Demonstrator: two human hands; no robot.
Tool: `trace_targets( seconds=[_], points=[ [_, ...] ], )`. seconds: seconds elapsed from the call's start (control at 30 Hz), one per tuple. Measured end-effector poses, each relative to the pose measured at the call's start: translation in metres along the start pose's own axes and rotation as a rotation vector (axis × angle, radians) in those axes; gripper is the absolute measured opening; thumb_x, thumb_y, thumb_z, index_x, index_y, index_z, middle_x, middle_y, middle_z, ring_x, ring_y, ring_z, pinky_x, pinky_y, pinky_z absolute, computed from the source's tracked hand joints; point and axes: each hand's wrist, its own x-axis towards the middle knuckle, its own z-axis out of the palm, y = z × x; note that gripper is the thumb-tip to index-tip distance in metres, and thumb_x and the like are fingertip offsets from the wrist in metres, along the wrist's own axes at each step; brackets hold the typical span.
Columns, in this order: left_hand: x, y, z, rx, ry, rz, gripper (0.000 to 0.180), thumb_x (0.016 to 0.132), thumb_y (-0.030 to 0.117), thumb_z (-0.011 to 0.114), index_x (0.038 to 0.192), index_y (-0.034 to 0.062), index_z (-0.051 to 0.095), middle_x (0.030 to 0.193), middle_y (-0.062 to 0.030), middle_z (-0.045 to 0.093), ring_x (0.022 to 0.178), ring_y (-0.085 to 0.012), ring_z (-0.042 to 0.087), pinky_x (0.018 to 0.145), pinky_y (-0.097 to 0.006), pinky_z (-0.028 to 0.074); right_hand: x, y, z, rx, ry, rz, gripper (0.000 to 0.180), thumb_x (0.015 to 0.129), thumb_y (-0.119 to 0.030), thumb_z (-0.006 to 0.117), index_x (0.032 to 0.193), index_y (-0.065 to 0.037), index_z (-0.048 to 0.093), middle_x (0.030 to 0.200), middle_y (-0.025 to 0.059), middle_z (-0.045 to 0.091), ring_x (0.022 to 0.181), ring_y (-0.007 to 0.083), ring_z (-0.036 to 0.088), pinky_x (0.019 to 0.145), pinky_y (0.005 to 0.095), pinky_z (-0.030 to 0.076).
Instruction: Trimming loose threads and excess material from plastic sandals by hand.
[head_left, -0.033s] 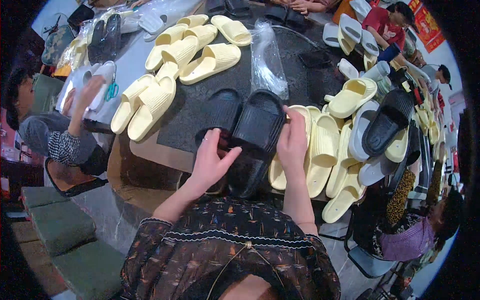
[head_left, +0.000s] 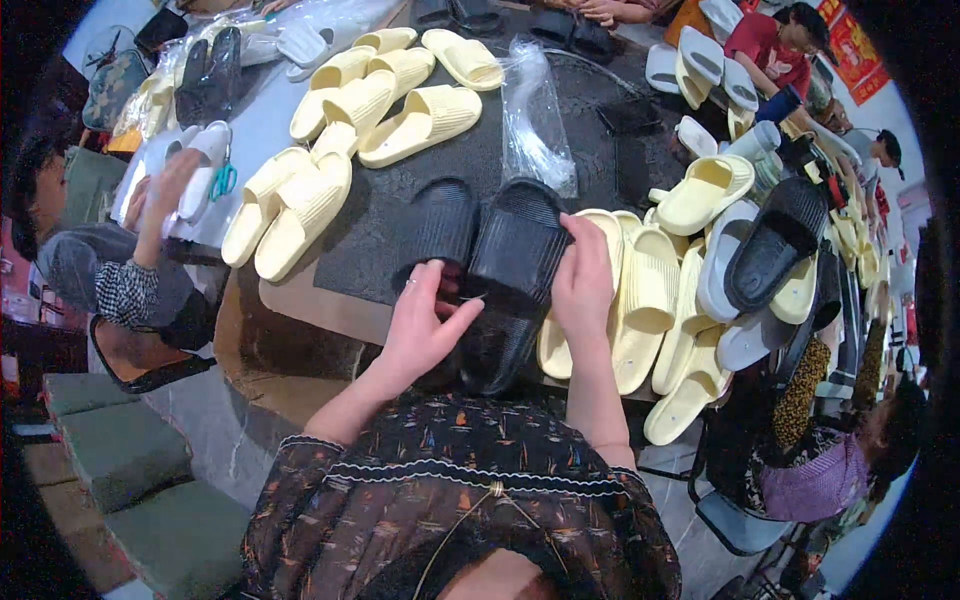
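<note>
A pair of black ribbed slide slippers lies side by side at the table's near edge, heels toward me. My left hand [head_left: 420,320] is at the foot opening of the left black slipper [head_left: 441,225], its fingers curled at the strap's edge and its thumb stretched toward the right slipper. With its fingers bent round the outer side of the strap, my right hand [head_left: 584,270] grips the right black slipper [head_left: 519,243]. The left slipper's heel is largely hidden by my left hand and the shadow.
Cream slippers [head_left: 300,215] lie in a group at the left; more cream slippers [head_left: 648,285] crowd by my right forearm. A black slipper [head_left: 775,247] tops a pile at the right. Clear plastic bags [head_left: 535,125] lie ahead. A co-worker's hand [head_left: 172,185] is near white slippers and green-handled scissors [head_left: 223,180].
The co-worker's hand at the left has shifted slightly. My hands and the black slippers have hardly moved.
</note>
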Motion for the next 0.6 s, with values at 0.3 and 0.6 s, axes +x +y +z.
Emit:
trace_targets(
  seconds=[0.3, 0.6],
  points=[
    [-0.001, -0.007, -0.036, -0.156, -0.257, -0.119, 0.032, 0.092, 0.013, 0.064, 0.122, 0.0004, 0.062, 0.100, -0.0130, 0.069, 0.086, -0.0207, 0.069, 0.072, -0.031, 0.055, 0.007, -0.011, -0.003, 0.011, 0.073, -0.084, 0.031, 0.086, -0.001, 0.058, 0.116, -0.005, 0.062, 0.120, 0.0144, 0.061, 0.111, 0.0330, 0.056, 0.096, 0.0424, 0.045],
    [0.013, 0.007, -0.060, 0.104, -0.337, 0.193, 0.021, 0.081, 0.010, 0.075, 0.101, 0.0056, 0.071, 0.095, -0.0092, 0.070, 0.085, -0.0212, 0.068, 0.073, -0.033, 0.055, 0.004, -0.021, -0.001, 0.118, -0.084, -0.164, 0.018, 0.083, -0.013, 0.071, 0.100, -0.009, 0.068, 0.103, 0.0077, 0.069, 0.098, 0.0275, 0.063, 0.086, 0.0391, 0.050]
  ],
)
